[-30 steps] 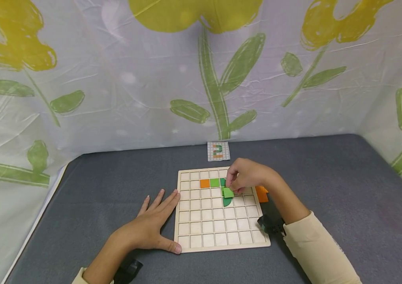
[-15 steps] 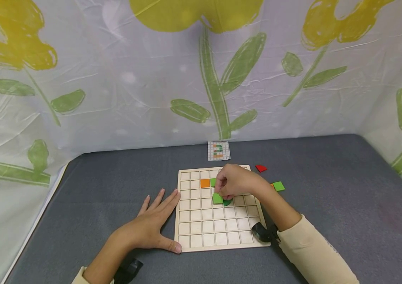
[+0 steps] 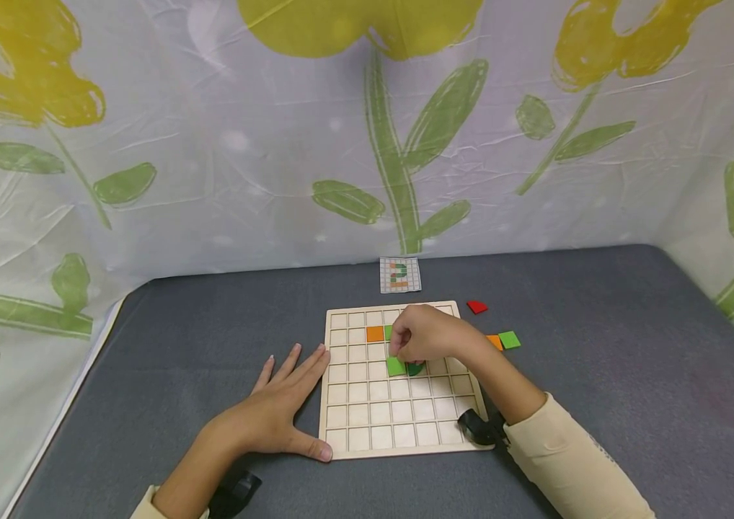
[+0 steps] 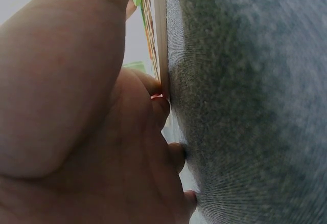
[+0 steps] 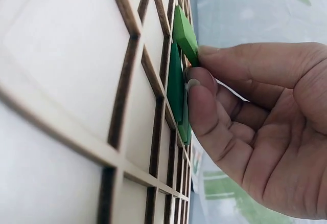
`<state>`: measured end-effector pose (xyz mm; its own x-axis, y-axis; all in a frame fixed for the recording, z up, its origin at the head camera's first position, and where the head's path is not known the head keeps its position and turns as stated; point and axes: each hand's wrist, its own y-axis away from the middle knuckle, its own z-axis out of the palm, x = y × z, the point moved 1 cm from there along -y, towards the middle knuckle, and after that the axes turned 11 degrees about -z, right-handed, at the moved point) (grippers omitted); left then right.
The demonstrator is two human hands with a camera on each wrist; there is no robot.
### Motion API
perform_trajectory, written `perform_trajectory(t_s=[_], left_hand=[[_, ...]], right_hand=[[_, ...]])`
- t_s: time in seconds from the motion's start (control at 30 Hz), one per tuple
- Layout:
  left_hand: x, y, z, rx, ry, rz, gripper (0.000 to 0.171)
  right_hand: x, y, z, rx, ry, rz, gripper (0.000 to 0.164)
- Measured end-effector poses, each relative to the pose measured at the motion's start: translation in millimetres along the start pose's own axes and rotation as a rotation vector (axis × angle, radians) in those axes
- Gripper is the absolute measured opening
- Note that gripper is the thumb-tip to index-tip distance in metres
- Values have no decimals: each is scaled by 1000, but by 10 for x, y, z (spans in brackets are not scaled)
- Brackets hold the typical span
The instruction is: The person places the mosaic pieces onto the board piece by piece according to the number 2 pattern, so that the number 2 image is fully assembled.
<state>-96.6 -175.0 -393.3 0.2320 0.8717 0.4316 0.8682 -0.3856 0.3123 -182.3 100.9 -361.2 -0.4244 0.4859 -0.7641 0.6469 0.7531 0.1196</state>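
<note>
My right hand (image 3: pixel 428 335) pinches a light green square tile (image 5: pixel 185 35) between thumb and fingertips, over the wooden grid board (image 3: pixel 380 414). In the right wrist view the tile tilts, one edge down at a cell beside a dark green rounded piece (image 5: pixel 175 83). On an upper row lie an orange square tile (image 3: pixel 375 334) and another light green tile (image 3: pixel 388 332), partly behind the right hand's fingers. My left hand (image 3: pixel 276 414) lies spread with straight fingers along the board's left side, its fingertips and thumb touching the edge.
Behind the board lies a small pattern card (image 3: pixel 399 275) with a coloured figure on a grid. To the right are a red rounded piece (image 3: pixel 477 308), an orange tile (image 3: pixel 494 342) and a green tile (image 3: pixel 510 340). A flowered curtain (image 3: pixel 244 180) stands behind the table.
My right hand has moved left and nearer with the light green tile, which now sits beside the dark green piece. Loose pieces at the right have come into view. The left hand stays put.
</note>
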Motion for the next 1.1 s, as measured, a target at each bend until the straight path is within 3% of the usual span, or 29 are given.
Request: perform_trajectory(t_s=[0.43, 0.63, 0.77, 0.87, 1.0, 1.1], left_hand=[[7, -11, 2, -7, -5, -18, 135], [2, -7, 3, -9, 4, -6, 134], [4, -12, 7, -11, -5, -14, 135], [7, -17, 11, -14, -13, -20, 136], [8, -18, 6, -19, -6, -22, 136], [4, -13, -2, -21, 3, -21, 135]], right_hand=[[-1, 6, -8, -41, 57, -62, 14], [45, 108, -230, 15, 66, -68, 11], [204, 268, -490, 124, 124, 38, 9], [361, 410, -657, 190, 169, 174, 12], [531, 550, -780, 204, 186, 352, 31], [621, 576, -802, 190, 209, 418, 36]])
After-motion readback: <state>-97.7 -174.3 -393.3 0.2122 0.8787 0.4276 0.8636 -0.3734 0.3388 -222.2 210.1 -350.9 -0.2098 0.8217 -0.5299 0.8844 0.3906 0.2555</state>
